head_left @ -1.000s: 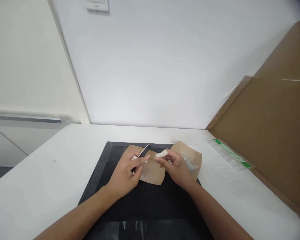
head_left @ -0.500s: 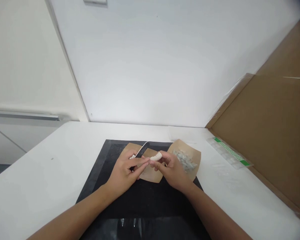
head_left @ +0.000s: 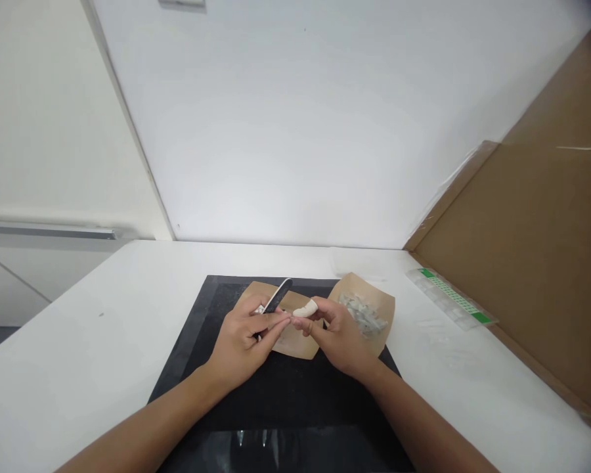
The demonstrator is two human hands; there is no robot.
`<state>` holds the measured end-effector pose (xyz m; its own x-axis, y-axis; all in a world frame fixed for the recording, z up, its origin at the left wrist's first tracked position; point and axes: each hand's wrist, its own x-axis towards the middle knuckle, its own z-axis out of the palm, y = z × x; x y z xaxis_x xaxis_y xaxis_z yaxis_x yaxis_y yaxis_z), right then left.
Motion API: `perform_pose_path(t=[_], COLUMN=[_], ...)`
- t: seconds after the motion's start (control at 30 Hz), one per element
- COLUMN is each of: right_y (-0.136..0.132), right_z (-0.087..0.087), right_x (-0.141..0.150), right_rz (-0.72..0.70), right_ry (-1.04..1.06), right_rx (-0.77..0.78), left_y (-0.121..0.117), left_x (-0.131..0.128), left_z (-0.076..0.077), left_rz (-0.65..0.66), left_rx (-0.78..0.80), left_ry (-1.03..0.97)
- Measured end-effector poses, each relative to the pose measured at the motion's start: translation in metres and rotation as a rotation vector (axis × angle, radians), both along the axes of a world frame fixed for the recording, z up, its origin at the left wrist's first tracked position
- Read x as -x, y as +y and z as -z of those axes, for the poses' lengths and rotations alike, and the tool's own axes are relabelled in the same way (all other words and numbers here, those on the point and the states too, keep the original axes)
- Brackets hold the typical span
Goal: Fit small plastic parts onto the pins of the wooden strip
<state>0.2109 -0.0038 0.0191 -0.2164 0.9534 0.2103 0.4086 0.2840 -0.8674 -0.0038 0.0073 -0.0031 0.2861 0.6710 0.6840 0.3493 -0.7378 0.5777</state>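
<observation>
My left hand is closed around a nail file, a flat black strip with a white edge that slants up between the fingers. Its thumb and forefinger pinch close together at the near end of a white, curved, finger-shaped piece. My right hand grips that piece between thumb and fingers. Anything tiny between the meeting fingertips is too small to make out. Below the hands lies a brown paper tray, partly covered by them. A second paper tray beside my right hand holds many pale translucent slivers.
Both trays sit on a black mat on the white table. To the right stands a brown cardboard panel. A clear strip packet with green print lies against its foot. A white wall rises behind the table.
The white curved piece tilts slightly differently, and my fingertips have shifted a little at its near end. Both hands keep their holds; the whole view has moved slightly.
</observation>
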Motion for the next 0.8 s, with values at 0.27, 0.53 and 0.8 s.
perform_pose_path(t=[0.27,0.53,0.8], right_y=[0.0019,0.0017,0.0023], right_z=[0.0023,0.0036,0.0013], right_x=[-0.0021,-0.0032,-0.0044], right_rz=[0.053,0.063,0.074], right_ry=[-0.056,-0.037,-0.040], right_rx=[-0.041,-0.038,-0.091], left_y=[-0.0002,0.0009,0.0069], left_x=[0.0010,0.0033,0.0040], left_z=[-0.0064,-0.0071,-0.0009], left_rz=[-0.004,-0.043,-0.084], left_rx=[-0.059,-0.028,-0.054], left_ry=[0.007,0.021,0.042])
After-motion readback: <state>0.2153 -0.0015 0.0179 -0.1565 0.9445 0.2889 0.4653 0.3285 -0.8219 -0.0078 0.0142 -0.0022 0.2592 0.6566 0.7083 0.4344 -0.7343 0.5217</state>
